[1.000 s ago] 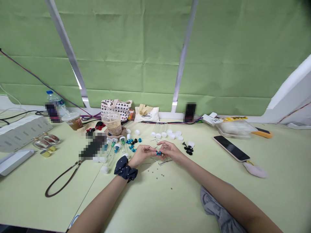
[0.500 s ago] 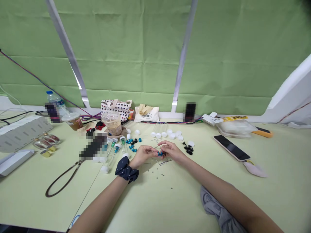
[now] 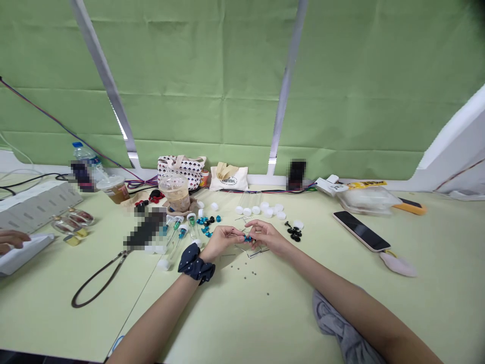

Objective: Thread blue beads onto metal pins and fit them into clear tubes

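Note:
A small blue piece (image 3: 247, 238) is pinched between the fingertips of my left hand (image 3: 223, 241) and my right hand (image 3: 268, 236), over the pale green table. Thin metal pieces (image 3: 257, 254) lie under and beside my hands. Left of them are several blue pieces (image 3: 206, 231) with black ones among them, and clear tubes (image 3: 175, 246) with white caps. Behind my hands stand capped clear tubes and loose white caps (image 3: 268, 212). Black pieces (image 3: 294, 233) form a small pile to the right of my right hand. Tiny grey bits (image 3: 245, 277) are scattered in front.
Another person's hand (image 3: 13, 239) rests at a white box (image 3: 26, 255) on the far left. A drink cup (image 3: 175, 194), a strap (image 3: 89, 298) and glasses are on the left. On the right lie a phone (image 3: 361, 231) and a plastic container (image 3: 371, 199).
Both my hands still hold the blue piece, which has shifted slightly left and up. Another person's hand has come into view at the white box on the far left.

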Tool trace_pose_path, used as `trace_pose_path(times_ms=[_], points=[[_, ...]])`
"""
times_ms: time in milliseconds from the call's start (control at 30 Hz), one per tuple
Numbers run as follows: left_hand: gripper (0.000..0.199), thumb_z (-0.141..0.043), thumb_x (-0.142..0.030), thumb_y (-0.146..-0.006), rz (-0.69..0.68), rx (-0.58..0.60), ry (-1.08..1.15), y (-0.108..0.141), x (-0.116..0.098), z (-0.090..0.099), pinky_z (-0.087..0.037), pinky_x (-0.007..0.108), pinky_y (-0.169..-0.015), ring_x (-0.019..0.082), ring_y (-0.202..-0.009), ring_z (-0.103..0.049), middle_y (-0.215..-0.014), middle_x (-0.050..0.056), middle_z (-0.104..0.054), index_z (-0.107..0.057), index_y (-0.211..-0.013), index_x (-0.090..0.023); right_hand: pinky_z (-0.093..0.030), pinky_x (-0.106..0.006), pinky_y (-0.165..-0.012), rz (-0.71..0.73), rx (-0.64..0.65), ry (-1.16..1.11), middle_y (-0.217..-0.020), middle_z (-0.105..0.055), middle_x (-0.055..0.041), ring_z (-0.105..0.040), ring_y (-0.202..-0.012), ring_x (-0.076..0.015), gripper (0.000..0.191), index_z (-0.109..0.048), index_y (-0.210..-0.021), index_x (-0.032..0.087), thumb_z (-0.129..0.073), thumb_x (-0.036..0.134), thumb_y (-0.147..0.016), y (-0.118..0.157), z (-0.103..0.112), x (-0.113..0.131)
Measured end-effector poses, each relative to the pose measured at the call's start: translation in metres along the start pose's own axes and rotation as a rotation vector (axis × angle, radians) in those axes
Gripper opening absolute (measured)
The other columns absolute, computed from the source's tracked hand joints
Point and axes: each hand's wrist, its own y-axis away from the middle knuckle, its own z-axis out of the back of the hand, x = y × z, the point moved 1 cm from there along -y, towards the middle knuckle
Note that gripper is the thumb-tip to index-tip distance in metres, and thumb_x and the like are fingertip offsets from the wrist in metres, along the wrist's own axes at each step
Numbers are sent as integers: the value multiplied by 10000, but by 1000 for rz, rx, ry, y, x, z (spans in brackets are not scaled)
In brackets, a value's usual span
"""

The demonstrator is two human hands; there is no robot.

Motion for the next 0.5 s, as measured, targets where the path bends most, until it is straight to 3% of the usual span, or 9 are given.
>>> trace_pose_path(times_ms=[500], points=[[334, -752, -334, -626, 14, 15, 13, 1, -2, -3, -512, 327, -792, 220, -785, -676, -843, 105, -718, -693, -849, -93, -525, -290, -583, -6, -39, 16, -681, -545, 20, -578, -633, -128, 359, -570, -1003, 195, -653, 409, -727, 1, -1, 2]])
